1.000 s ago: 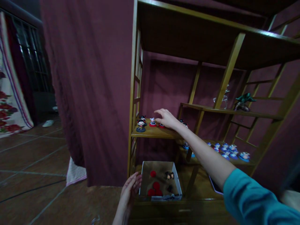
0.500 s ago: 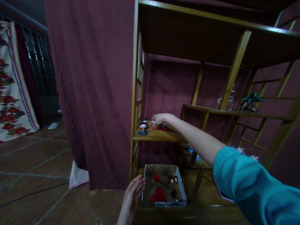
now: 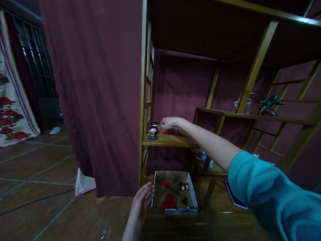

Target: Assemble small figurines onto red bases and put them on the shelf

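My right hand (image 3: 171, 123) reaches over the upper left shelf (image 3: 170, 141), its fingers closed on a small figurine (image 3: 162, 127) with a red base. Part of that figurine is hidden by the fingers. Just right of it, beneath my wrist, stands another figurine (image 3: 176, 131) on a red base. Two dark-haired figurines stand at the shelf's left end, the front one (image 3: 152, 133) on a dark round base. Low down, my left hand (image 3: 143, 201) is open beside the left wall of a shallow box (image 3: 194, 193). Inside the box lie several red discs (image 3: 170, 197) and small dark-haired figure pieces (image 3: 185, 186).
A wooden upright (image 3: 144, 100) borders the shelf on the left, next to a maroon curtain (image 3: 100, 100). On the lower surface right of the box lies a phone-like flat object (image 3: 235, 195). Blue figurines (image 3: 208, 163) stand under the shelf; a green ornament (image 3: 271, 104) sits farther right.
The view has shifted slightly, so the shelf and box appear a little higher. My right hand stays at the same figurine, and my left hand remains beside the box.
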Demonstrator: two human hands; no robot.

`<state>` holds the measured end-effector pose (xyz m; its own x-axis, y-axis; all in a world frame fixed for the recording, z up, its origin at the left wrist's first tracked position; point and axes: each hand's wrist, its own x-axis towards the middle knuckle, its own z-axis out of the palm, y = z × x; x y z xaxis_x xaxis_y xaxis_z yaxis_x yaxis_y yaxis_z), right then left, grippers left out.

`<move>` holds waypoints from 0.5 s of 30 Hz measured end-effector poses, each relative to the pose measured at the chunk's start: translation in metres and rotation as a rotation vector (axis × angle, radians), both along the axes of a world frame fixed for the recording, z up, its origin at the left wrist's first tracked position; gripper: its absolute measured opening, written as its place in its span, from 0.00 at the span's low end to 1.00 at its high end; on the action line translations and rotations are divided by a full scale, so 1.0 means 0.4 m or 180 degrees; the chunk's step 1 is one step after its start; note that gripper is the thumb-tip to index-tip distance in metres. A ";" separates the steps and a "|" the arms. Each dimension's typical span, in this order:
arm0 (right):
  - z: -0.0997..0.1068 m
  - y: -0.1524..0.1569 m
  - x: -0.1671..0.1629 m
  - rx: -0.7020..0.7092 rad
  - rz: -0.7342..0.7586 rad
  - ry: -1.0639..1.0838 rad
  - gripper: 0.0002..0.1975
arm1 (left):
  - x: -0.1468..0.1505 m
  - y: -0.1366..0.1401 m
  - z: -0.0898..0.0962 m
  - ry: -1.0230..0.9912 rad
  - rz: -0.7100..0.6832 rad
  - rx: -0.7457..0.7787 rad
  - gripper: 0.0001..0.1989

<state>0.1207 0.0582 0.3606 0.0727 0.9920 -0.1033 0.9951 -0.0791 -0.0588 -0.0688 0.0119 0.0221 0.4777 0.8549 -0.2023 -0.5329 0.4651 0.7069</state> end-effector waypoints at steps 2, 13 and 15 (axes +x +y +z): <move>0.000 0.003 -0.002 0.0040 0.0012 -0.0052 0.13 | -0.001 0.000 0.000 0.0000 -0.0014 -0.0002 0.16; 0.001 0.016 0.004 -0.0033 -0.0062 -0.0176 0.16 | -0.004 0.004 -0.002 0.0087 0.0006 -0.0037 0.15; 0.001 0.020 0.004 -0.0073 -0.0093 -0.0197 0.16 | -0.005 0.003 0.001 0.0072 -0.0006 -0.0058 0.15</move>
<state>0.1225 0.0662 0.3609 0.1087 0.9867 -0.1206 0.9940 -0.1089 0.0050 -0.0707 0.0131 0.0224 0.4746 0.8500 -0.2285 -0.5160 0.4790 0.7101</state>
